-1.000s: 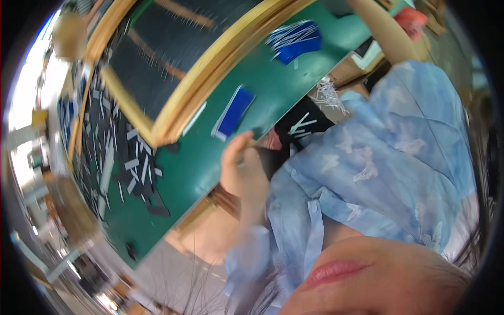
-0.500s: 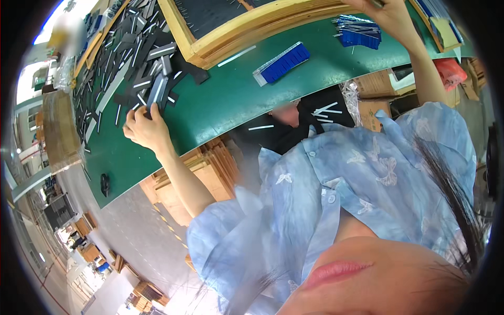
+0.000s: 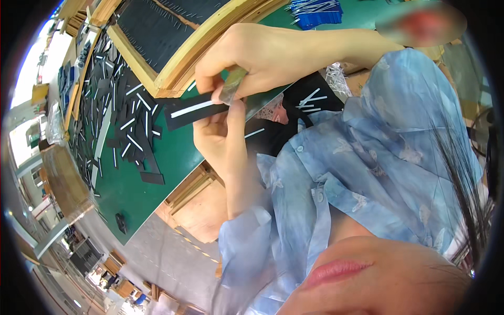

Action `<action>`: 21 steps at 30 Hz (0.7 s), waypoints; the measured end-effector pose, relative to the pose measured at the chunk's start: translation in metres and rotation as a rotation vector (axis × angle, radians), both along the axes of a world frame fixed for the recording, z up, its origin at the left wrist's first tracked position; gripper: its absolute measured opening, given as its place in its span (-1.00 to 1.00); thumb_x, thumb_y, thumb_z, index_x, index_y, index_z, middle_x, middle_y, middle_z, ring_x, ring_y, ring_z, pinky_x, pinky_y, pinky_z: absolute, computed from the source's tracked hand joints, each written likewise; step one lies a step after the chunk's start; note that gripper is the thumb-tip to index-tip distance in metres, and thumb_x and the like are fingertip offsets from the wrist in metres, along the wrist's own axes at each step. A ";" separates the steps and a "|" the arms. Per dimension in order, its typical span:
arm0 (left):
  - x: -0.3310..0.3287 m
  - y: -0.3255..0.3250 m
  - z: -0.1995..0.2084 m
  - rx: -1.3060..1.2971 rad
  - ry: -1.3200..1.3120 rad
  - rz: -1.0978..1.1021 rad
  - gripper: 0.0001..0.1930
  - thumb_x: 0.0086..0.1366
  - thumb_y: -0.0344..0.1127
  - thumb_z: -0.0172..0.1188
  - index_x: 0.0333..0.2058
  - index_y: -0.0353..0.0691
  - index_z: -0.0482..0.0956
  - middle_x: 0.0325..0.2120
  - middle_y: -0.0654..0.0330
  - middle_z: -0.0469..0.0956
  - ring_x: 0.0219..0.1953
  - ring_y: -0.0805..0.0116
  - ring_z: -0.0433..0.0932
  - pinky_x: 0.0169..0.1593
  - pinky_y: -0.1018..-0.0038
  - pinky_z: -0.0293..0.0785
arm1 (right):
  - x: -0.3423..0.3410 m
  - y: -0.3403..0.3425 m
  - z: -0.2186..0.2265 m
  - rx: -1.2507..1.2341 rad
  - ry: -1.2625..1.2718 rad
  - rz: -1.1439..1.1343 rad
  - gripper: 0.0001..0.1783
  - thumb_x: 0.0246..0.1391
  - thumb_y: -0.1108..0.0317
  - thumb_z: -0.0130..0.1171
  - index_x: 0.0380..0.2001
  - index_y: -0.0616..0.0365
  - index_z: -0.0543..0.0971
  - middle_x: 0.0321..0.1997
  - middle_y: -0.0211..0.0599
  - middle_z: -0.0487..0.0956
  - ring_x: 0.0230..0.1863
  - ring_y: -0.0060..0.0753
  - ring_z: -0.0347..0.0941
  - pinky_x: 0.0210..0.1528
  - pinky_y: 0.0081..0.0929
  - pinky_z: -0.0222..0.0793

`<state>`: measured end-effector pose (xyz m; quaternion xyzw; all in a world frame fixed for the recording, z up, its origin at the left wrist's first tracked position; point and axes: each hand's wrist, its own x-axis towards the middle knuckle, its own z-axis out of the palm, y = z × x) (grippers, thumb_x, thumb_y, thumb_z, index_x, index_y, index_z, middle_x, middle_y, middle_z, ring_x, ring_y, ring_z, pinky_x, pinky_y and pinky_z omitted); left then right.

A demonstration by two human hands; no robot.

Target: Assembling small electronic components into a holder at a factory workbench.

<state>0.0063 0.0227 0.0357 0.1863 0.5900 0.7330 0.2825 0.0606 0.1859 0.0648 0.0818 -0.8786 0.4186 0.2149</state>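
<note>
Both hands have come together since the frame half a second earlier: the left hand (image 3: 218, 147) has withdrawn from the pile of dark pieces (image 3: 134, 139), and the right hand (image 3: 257, 52) has moved in from the far right. From my remote station I record the left grip as narrow, holding a dark strip (image 3: 195, 115) raised over the green counter (image 3: 131, 199), fingers beneath it. I find a white bar (image 3: 191, 109) lying lengthwise along the strip. The right grip is closed on a small flat tool (image 3: 232, 88), yellowish and grey, at the strip's right end. Beyond the hands I note a wooden frame (image 3: 184, 65) and, near the right forearm, a blue stack (image 3: 325, 18) topped with thin white sticks.
</note>
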 end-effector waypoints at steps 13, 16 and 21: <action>-0.003 -0.002 0.003 -0.006 0.049 -0.015 -0.73 0.34 -0.40 -0.02 -0.10 -0.51 0.43 -0.39 0.03 0.56 -0.55 0.40 0.55 -0.44 0.58 0.52 | 0.002 0.011 -0.019 0.655 0.550 -0.213 -0.69 -0.11 0.11 0.22 -0.31 -0.01 0.48 -0.42 -0.48 0.45 -0.28 -0.38 0.40 -0.26 -0.44 0.30; -0.015 -0.013 -0.003 0.021 0.050 -0.062 -0.65 0.38 -0.32 -0.08 -0.06 -0.55 0.40 -0.36 -0.02 0.55 -0.42 0.27 0.58 -0.35 0.49 0.57 | 0.012 0.006 -0.015 0.769 0.557 -0.049 -0.81 -0.11 0.18 0.17 -0.40 -0.05 0.49 -0.50 -0.51 0.41 -0.31 -0.38 0.39 -0.29 -0.41 0.29; -0.036 -0.021 -0.015 0.011 0.091 0.203 -0.67 0.36 -0.30 -0.04 -0.06 -0.50 0.42 -0.39 0.02 0.53 -0.47 0.36 0.46 -0.41 0.55 0.37 | 0.058 0.003 -0.051 0.639 0.211 0.236 -0.82 -0.17 0.24 0.20 -0.45 0.00 0.50 -0.49 -0.43 0.40 -0.34 -0.33 0.40 -0.31 -0.37 0.32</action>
